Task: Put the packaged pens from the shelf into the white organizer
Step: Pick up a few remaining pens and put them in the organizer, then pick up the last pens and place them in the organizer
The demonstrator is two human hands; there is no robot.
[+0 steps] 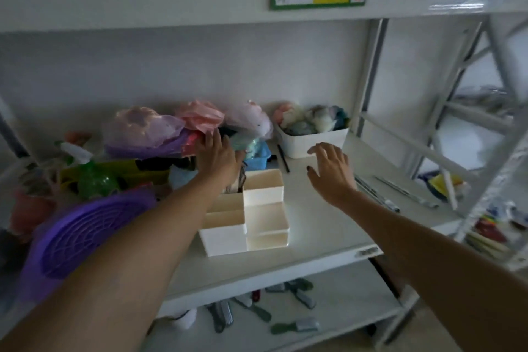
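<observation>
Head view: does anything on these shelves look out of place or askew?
Yes. A purple basket leans tilted against the clutter at the left of the shelf, its edge past the shelf's front. Several small brushes lie scattered at mixed angles on the lower shelf. The white organizer stands upright.

The white organizer (251, 217) stands upright on the white shelf (320, 226) in front of me, near its front edge. It is a stepped plastic box with several open-topped compartments; the tallest one is at the back right, and lower ones step down toward me. The front compartments look empty. The packaged pens (377, 194) lie flat on the shelf to the organizer's right, apart from it, as long thin clear-wrapped strips angled diagonally.
</observation>
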